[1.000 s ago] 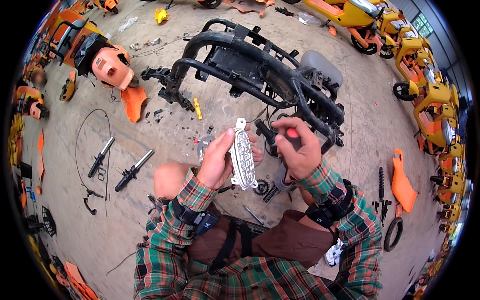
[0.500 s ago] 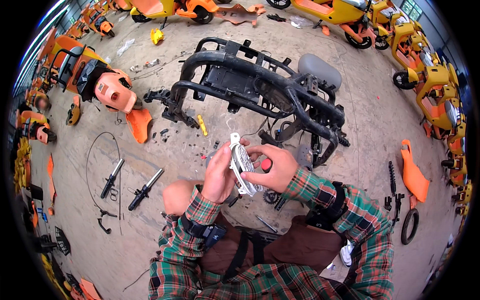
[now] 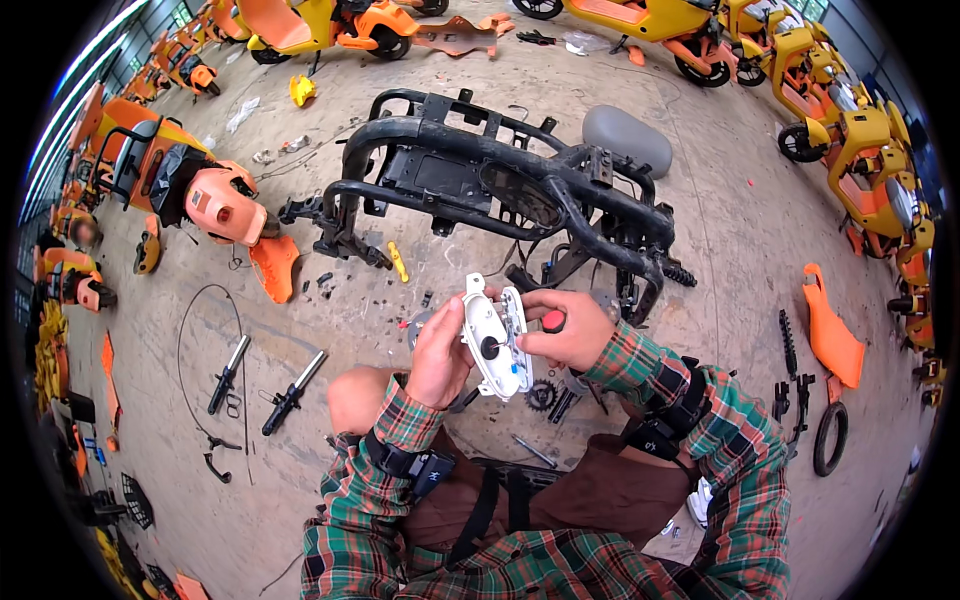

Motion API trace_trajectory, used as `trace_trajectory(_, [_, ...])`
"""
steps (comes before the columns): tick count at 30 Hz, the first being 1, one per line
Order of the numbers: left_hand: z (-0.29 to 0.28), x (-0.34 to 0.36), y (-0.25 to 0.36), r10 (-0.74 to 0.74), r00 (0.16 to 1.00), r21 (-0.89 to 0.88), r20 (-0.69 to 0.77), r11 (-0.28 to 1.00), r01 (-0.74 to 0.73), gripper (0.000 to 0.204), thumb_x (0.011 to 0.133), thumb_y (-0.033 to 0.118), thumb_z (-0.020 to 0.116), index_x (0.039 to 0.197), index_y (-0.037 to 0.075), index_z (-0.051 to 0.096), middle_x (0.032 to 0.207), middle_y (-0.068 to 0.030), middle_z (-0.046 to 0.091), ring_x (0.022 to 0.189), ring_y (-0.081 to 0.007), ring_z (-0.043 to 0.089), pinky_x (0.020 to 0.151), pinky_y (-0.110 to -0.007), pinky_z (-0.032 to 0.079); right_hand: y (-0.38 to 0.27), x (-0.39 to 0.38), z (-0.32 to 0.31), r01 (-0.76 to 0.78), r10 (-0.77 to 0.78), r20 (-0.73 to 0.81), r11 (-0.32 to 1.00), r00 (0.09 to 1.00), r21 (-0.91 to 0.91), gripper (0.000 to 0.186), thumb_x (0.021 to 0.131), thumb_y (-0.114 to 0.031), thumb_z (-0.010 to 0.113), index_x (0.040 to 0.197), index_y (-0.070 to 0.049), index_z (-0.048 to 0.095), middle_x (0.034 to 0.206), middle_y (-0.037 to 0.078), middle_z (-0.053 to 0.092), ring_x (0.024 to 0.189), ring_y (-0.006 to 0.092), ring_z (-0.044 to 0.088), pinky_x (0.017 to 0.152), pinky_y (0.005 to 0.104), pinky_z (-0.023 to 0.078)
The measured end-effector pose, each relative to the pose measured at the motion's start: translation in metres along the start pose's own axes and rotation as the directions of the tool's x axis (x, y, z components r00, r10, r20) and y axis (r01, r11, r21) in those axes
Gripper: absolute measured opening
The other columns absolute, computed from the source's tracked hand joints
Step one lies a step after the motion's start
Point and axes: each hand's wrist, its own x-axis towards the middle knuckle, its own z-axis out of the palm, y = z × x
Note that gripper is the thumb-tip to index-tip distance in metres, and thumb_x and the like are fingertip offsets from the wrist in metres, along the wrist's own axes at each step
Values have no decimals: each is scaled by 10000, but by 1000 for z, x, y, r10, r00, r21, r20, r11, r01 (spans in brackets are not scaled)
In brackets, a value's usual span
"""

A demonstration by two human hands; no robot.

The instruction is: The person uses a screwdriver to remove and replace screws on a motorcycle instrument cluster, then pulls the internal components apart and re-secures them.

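In front of my lap, my left hand [image 3: 438,355] is closed round a white oval shell [image 3: 484,325], which looks like a scooter lamp housing with mounting tabs. Its hollow inside faces up and contains a round black part [image 3: 490,347]. The lamp's other half [image 3: 515,315], white-rimmed, stands apart from the shell along its right side, pinched by my right hand [image 3: 580,335]. Tucked in that same hand is a red-ended handle [image 3: 553,321], perhaps a screwdriver; the rest of it is hidden by my fingers. A small blue spot shows between the halves near the bottom.
A black scooter frame [image 3: 470,170] lies just beyond my hands. Two fork tubes [image 3: 295,392] and a cable are on the floor at left; an orange panel [image 3: 832,325] and a small tyre [image 3: 830,440] are at right. Yellow and orange scooters [image 3: 870,170] stand around.
The lamp's two halves have come apart: the right half has swung away from the shell, showing the white inside and black part. My right hand has shifted slightly right.
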Motion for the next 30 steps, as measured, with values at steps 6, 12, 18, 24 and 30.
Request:
trace_trajectory(6, [11,2,4,-18,1000,67,-8,998,18,532,1065,401,303,1326,-34,463,1181,-167,623,1069,-288,646,940,-432,536,0,-9,-22,-71,72,5,973,997,219,548,807,-143,720,1276,71,534,951,90,706,539,71,553,470,228,450])
trace_trajectory(12, [9,1,5,-26,1000,64,2,998,26,543,1058,421,314,1290,-41,483,1131,-178,635,1044,-330,660,920,-435,547,-14,-16,-30,-59,51,35,954,998,293,499,832,-109,660,1271,89,530,925,94,696,538,81,550,478,220,431])
trace_trajectory(18, [3,-2,9,-6,1000,-3,26,1000,6,517,1061,374,352,1273,-76,492,1083,-176,664,995,-286,686,903,-385,562,-17,-11,-35,-73,51,84,956,995,283,479,829,-227,621,1208,64,590,961,102,703,546,73,568,469,197,431])
trace_trajectory(24, [-8,-10,15,-12,1000,21,12,1000,12,540,1044,425,332,1277,-42,472,1062,-183,643,984,-363,668,854,-478,552,-5,3,-32,-27,11,40,911,999,411,460,840,-210,500,1186,71,611,1029,151,703,800,142,650,706,266,529])
trace_trajectory(30, [-18,-16,18,35,999,40,-28,999,-34,518,1045,396,338,1280,-48,464,1063,-194,647,1005,-363,669,848,-460,564,-13,8,-35,-22,-30,95,865,995,502,557,799,-191,506,1278,90,537,1108,206,674,955,231,661,890,324,507])
